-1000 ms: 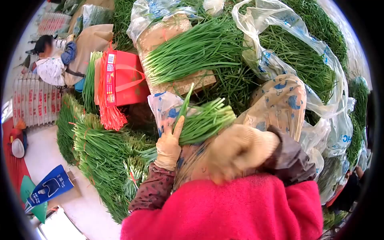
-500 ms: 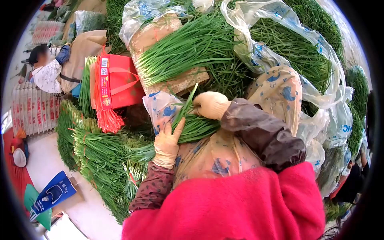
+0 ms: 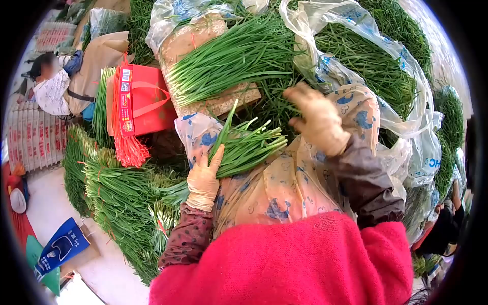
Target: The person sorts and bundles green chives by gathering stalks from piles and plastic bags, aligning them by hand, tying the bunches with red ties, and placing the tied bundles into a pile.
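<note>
My left hand (image 3: pixel 204 178), in a pale glove, is closed round a small bunch of green chives (image 3: pixel 249 151) lying across my lap. The bunch's pale cut ends point to the right, and one stalk sticks up above the rest. My right hand (image 3: pixel 321 122), also gloved and slightly blurred, hangs to the right of the bunch with fingers apart and nothing in them. Beyond both hands, a larger layer of chives (image 3: pixel 231 61) rests on a patterned board (image 3: pixel 249 95). A plastic cover with blue prints (image 3: pixel 274 190) drapes over my knees.
A red box (image 3: pixel 147 101) with red ties (image 3: pixel 133 150) hanging from it stands at the left. Tied chive bundles (image 3: pixel 114 188) are heaped below it. Loose greens in clear plastic (image 3: pixel 371 66) fill the upper right. Another person (image 3: pixel 53 89) sits at the far left.
My right hand has let go of the bunch and moved right and up, its fingers opening. The bunch's pale ends now show. My left hand keeps its hold.
</note>
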Motion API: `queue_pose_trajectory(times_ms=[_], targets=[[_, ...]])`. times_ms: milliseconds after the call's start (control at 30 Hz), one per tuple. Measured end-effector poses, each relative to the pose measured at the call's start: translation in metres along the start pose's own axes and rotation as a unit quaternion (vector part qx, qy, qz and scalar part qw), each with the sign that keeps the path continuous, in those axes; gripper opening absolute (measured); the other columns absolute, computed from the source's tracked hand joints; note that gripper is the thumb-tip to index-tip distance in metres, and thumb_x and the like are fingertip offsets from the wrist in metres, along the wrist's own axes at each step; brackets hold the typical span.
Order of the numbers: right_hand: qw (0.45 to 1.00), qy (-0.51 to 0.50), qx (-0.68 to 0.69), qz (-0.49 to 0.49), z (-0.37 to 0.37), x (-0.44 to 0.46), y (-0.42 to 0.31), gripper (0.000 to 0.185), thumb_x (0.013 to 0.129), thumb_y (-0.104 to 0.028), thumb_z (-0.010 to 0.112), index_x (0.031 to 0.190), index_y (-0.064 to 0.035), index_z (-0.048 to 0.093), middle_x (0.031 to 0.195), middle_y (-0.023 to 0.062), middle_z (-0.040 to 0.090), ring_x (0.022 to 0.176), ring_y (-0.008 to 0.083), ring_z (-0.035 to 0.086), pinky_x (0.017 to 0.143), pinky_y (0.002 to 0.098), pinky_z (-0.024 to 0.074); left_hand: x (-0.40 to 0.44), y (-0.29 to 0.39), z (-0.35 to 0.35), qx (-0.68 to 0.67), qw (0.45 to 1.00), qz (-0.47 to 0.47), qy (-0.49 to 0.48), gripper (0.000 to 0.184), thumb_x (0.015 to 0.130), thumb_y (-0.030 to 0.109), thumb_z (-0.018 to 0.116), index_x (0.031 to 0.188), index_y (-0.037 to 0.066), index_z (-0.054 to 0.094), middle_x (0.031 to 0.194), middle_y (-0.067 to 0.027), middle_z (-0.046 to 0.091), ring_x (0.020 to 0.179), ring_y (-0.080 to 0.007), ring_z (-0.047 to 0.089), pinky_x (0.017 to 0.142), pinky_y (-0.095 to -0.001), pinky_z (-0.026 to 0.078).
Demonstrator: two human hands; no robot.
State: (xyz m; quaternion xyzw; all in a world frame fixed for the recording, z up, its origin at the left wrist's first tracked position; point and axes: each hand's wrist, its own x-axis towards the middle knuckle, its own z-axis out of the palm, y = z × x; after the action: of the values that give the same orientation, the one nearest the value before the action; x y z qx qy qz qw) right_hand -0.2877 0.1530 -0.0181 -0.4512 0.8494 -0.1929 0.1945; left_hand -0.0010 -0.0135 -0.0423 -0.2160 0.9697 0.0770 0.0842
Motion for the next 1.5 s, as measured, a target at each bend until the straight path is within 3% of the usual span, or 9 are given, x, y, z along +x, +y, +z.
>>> queue_pose_trajectory(times_ms=[200, 300, 400, 633, 833, 1000, 1167, 1367, 1500], targets=[[0.954, -0.004, 0.046, -0.297, 0.059, -0.004, -0.024, 0.036, 0.076, -0.020, 0.069, 0.112, -0.0206, 0.065, 0.122, 0.0059, 0.061, 0.116, 0.0250, 0.055, 0.093, 0.0382, 0.0454, 0.003, -0.001, -0.003, -0.001, 0.999, -0.007, -0.034, 0.093, 0.064, 0.006, 0.073, 0.145, 0.034, 0.037, 0.127, -0.0184, 0.053, 0.083, -0.0362, 0.062, 0.069, -0.0415, 0.053], [0.971, -0.076, 0.055, -0.222, 0.062, -0.003, -0.028, 0.030, 0.077, -0.017, 0.070, 0.107, -0.0161, 0.068, 0.107, 0.0034, 0.068, 0.101, 0.0233, 0.063, 0.086, 0.0337, 0.0495, 0.001, -0.006, 0.000, 0.008, 1.000, 0.001, -0.026, 0.090, 0.065, 0.008, 0.074, 0.144, 0.034, 0.038, 0.129, -0.0187, 0.053, 0.087, -0.0368, 0.062, 0.071, -0.0417, 0.053], [0.839, -0.139, 0.525, 0.035, 0.065, -0.002, -0.028, 0.016, 0.080, -0.011, 0.068, 0.096, -0.0090, 0.070, 0.088, 0.0041, 0.071, 0.083, 0.0192, 0.067, 0.074, 0.0284, 0.0529, 0.006, -0.006, -0.006, -0.052, 0.999, 0.011, -0.005, 0.083, 0.069, 0.011, 0.073, 0.143, 0.031, 0.041, 0.125, -0.0177, 0.055, 0.092, -0.0353, 0.063, 0.073, -0.0411, 0.053], [0.975, 0.063, 0.056, -0.203, 0.056, 0.020, -0.032, 0.013, 0.074, -0.013, 0.061, 0.086, -0.0158, 0.065, 0.075, 0.0055, 0.065, 0.082, 0.0239, 0.065, 0.072, 0.0385, 0.0520, 0.017, 0.001, -0.026, -0.101, 0.989, -0.007, -0.107, 0.090, 0.072, 0.011, 0.072, 0.150, 0.026, 0.029, 0.125, -0.0145, 0.055, 0.098, -0.0370, 0.061, 0.076, -0.0398, 0.052], [0.978, 0.016, 0.199, 0.062, 0.055, 0.047, -0.007, 0.022, 0.078, -0.002, 0.059, 0.099, -0.0062, 0.064, 0.093, 0.0148, 0.068, 0.091, 0.0337, 0.065, 0.076, 0.0414, 0.0522, 0.015, 0.008, -0.039, -0.303, 0.946, 0.043, -0.108, 0.086, 0.073, 0.001, 0.065, 0.149, 0.021, 0.031, 0.136, -0.0127, 0.051, 0.130, -0.0311, 0.043, 0.097, -0.0328, 0.045], [0.992, -0.047, 0.000, 0.120, 0.063, 0.046, 0.039, 0.017, 0.082, -0.002, 0.054, 0.095, -0.0062, 0.064, 0.094, 0.0158, 0.066, 0.091, 0.0344, 0.064, 0.077, 0.0394, 0.0514, 0.007, -0.005, -0.047, -0.537, 0.803, -0.082, -0.246, 0.081, 0.073, -0.004, 0.062, 0.148, 0.013, 0.035, 0.125, -0.0066, 0.061, 0.106, -0.0085, 0.056, 0.093, -0.0270, 0.046], [0.966, -0.173, -0.080, 0.177, 0.082, 0.034, 0.090, 0.028, 0.083, -0.009, 0.060, 0.111, -0.0041, 0.058, 0.109, 0.0154, 0.062, 0.103, 0.0282, 0.059, 0.086, 0.0374, 0.0483, -0.008, -0.031, -0.057, -0.645, 0.676, -0.203, -0.293, 0.081, 0.070, -0.003, 0.071, 0.143, 0.003, 0.038, 0.104, -0.0079, 0.066, 0.075, -0.0134, 0.062, 0.065, -0.0270, 0.051], [0.793, -0.242, 0.557, 0.038, 0.017, 0.048, 0.036, 0.059, 0.083, -0.018, 0.071, 0.134, -0.0006, 0.048, 0.129, 0.0138, 0.057, 0.120, 0.0191, 0.051, 0.098, 0.0344, 0.0438, -0.008, -0.030, -0.040, -0.732, 0.592, -0.196, -0.275, 0.069, 0.067, 0.004, 0.078, 0.128, -0.003, 0.046, 0.091, -0.0136, 0.065, 0.057, -0.0185, 0.060, 0.049, -0.0292, 0.048], [0.928, -0.268, 0.257, 0.018, -0.015, 0.043, -0.035, 0.085, 0.074, -0.026, 0.078, 0.143, -0.0024, 0.035, 0.125, 0.0180, 0.059, 0.114, 0.0235, 0.057, 0.096, 0.0324, 0.0456, -0.004, -0.023, -0.035, -0.719, 0.595, -0.199, -0.298, 0.064, 0.068, 0.001, 0.076, 0.126, -0.003, 0.048, 0.090, -0.0141, 0.064, 0.056, -0.0188, 0.059, 0.048, -0.0294, 0.047]])
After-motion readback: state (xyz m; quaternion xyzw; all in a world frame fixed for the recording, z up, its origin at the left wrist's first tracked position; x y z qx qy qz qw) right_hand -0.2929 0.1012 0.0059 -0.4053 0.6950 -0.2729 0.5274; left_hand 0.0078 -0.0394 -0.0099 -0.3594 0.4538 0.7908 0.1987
